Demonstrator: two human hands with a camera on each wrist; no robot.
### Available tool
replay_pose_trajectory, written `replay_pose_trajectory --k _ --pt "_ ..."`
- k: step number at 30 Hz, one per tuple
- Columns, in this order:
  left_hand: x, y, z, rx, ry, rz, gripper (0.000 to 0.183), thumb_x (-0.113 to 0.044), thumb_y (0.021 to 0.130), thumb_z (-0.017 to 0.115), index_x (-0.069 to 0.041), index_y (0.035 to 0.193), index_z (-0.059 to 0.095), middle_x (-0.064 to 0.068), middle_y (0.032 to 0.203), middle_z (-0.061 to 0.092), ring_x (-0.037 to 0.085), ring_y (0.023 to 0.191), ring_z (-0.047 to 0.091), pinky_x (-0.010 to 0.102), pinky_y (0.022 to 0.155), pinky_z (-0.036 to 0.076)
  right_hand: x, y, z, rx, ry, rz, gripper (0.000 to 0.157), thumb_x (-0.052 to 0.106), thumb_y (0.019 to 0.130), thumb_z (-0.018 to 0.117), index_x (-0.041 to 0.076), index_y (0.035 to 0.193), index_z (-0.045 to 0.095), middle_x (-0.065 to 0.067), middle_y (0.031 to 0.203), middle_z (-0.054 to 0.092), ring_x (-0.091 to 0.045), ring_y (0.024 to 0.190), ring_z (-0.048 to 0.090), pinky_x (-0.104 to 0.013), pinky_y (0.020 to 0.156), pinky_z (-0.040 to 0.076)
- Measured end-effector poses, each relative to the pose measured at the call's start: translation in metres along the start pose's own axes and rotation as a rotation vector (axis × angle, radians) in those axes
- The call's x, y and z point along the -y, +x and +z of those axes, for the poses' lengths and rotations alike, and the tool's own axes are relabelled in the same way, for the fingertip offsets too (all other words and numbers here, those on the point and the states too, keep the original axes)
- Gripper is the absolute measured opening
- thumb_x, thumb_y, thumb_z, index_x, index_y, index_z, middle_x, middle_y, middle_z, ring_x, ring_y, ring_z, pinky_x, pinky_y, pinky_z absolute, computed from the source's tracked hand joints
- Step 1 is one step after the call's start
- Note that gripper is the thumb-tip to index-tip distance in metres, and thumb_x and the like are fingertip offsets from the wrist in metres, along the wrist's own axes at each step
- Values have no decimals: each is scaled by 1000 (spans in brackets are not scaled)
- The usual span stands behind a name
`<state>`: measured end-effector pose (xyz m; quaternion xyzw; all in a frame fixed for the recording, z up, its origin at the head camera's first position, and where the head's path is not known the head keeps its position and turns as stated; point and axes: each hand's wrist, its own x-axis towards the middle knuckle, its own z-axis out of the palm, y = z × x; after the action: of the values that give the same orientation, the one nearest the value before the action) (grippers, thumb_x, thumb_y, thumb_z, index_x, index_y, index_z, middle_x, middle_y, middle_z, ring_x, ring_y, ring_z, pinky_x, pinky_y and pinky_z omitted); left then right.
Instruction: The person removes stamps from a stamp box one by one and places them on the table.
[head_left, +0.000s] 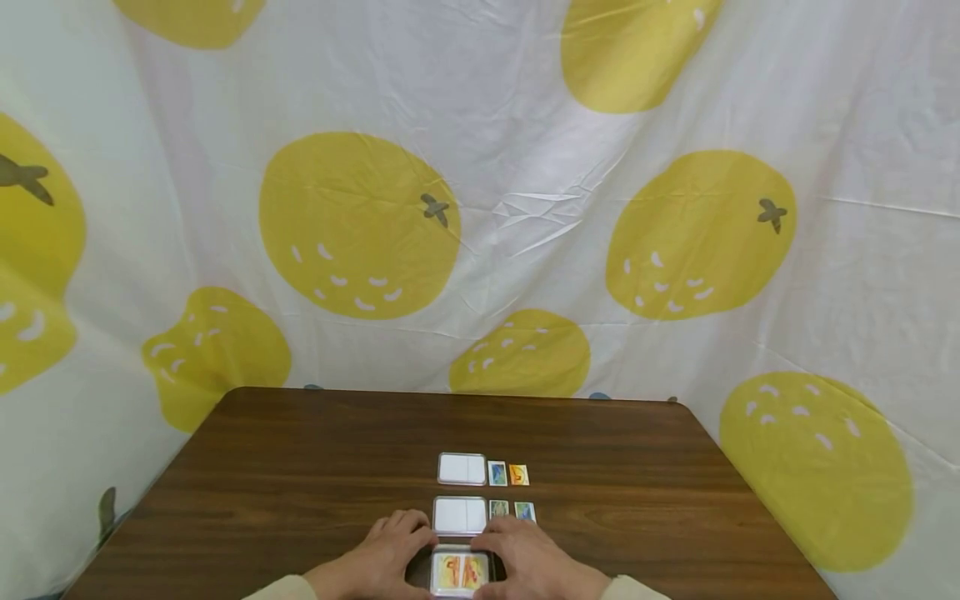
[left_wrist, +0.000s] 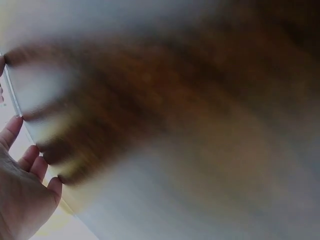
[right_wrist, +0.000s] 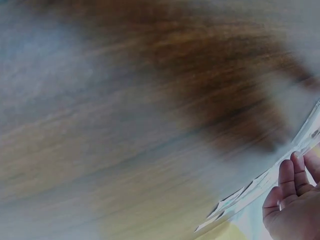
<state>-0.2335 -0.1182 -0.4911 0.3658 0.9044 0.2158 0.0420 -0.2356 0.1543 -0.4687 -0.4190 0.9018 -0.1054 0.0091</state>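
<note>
At the near edge of the table, a clear plastic case (head_left: 460,593) holds two orange-and-yellow stamps (head_left: 450,572) side by side. My left hand (head_left: 378,560) grips its left side, index finger by the far corner and thumb by the near one. On the opposite side my right hand (head_left: 536,562) grips it in the same manner. Just beyond lies another clear case (head_left: 460,516) with a white insert, close to the right fingertips. Two stamps (head_left: 498,508) beside it are partly hidden by the right hand. Both wrist views show the fingertips at the table surface, much blurred.
Farther back sits a third clear case (head_left: 462,469) with a white insert. A blue stamp (head_left: 497,473) and an orange stamp (head_left: 519,475) lie to its right. The dark wooden table (head_left: 315,458) ends at a white curtain (head_left: 517,267) printed with yellow fruit.
</note>
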Motion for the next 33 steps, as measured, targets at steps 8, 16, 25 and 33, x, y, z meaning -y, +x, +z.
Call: replay_pose_trajectory --k 8,16,25,33 --pt "3 0 -1 4 2 0 50 -60 82 72 -26 116 58 0 128 44 22 118 42 52 95 37 -1 -3 -5 -18 22 47 53 55 84 72 20 125 67 6 118 58 -12 112 53 -41 95 44" --pt "2 -1 -3 3 2 17 47 -58 84 71 -27 116 57 0 129 43 23 118 42 55 96 36 -6 -9 -10 -10 77 84 58 56 84 71 19 129 65 8 118 58 -8 108 53 -43 94 43" --pt "10 -1 6 -31 5 71 46 -63 86 65 -29 115 55 2 129 44 26 117 43 56 90 38 -18 -27 -16 22 120 143 60 57 85 71 20 131 65 3 122 59 -16 113 54 -53 96 43" --pt "9 -2 4 -17 -1 60 46 -63 86 66 -29 115 55 2 130 43 27 119 43 57 92 38 -34 -47 -19 26 190 208 63 58 80 74 21 130 65 2 122 58 -19 111 54 -53 92 45"
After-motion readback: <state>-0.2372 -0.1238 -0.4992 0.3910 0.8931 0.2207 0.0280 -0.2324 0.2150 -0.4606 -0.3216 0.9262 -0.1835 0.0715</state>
